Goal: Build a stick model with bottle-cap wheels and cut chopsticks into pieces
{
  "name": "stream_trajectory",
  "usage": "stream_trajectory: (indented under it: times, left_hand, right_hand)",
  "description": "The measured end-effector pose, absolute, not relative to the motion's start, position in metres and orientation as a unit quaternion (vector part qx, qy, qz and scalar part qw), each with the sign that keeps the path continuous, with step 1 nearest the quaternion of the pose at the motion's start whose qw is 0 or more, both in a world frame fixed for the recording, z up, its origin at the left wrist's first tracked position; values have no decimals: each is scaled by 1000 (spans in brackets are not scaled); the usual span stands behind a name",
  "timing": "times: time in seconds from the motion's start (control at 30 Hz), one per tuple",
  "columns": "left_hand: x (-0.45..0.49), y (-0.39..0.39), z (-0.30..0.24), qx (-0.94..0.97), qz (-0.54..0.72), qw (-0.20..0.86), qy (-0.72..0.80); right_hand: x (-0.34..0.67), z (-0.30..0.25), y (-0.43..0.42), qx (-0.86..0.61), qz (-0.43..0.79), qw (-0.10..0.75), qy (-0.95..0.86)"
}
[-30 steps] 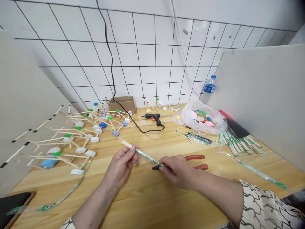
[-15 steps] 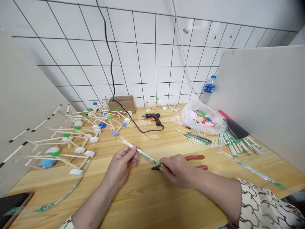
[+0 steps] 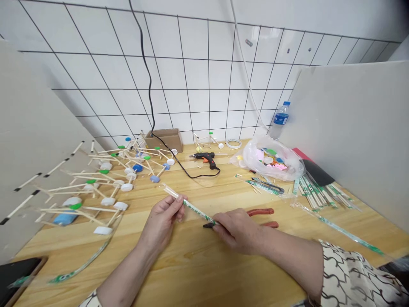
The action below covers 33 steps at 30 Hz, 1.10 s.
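Between my two hands is a packet of wooden chopsticks [image 3: 196, 209] in a clear wrapper printed green, slanting down to the right. My left hand [image 3: 166, 217] pinches it near its upper end, where pale stick ends show through the plastic. The lower end sits between the thumb and fingers of my right hand [image 3: 236, 230]. On the table beneath that hand lie pliers with red handles [image 3: 260, 211]; their dark tip pokes out on the left, and the middle is hidden by the hand.
Stick-built models [image 3: 92, 185] with bottle-cap wheels crowd the left. A glue gun [image 3: 206, 157] with its cord lies behind my hands. To the right are a plastic bag of caps [image 3: 247, 157], snips [image 3: 266, 184], more chopstick packets [image 3: 315, 194] and a water bottle [image 3: 280, 119]. A phone [image 3: 19, 273] lies front left.
Almost nothing differs. Both hands hold the chopstick packet in the same place, and the view has shifted very slightly.
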<state>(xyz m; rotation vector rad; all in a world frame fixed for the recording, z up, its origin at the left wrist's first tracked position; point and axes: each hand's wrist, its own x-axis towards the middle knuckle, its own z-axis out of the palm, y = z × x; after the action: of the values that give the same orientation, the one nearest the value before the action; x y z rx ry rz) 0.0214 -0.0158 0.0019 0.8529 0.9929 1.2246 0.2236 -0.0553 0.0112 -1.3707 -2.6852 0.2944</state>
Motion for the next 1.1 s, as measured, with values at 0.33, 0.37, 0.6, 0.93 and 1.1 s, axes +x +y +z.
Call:
stream_trajectory:
  times: [0.33, 0.37, 0.6, 0.93, 1.1]
  left_hand:
    - [22, -15, 4, 380, 535, 619, 431]
    - [22, -16, 5, 380, 536, 617, 432]
    - [24, -17, 6, 368, 534, 619, 443]
    - [22, -21, 4, 352, 542, 631, 430]
    - [17, -23, 1, 349, 549, 632, 422]
  right_hand:
    - [222, 14, -54, -459, 114, 52, -879]
    - [222, 14, -54, -459, 119, 54, -879]
    - [223, 14, -53, -428, 142, 93, -888]
    - [226, 13, -57, -412, 142, 104, -894]
    - [227, 6, -59, -412, 130, 98, -897]
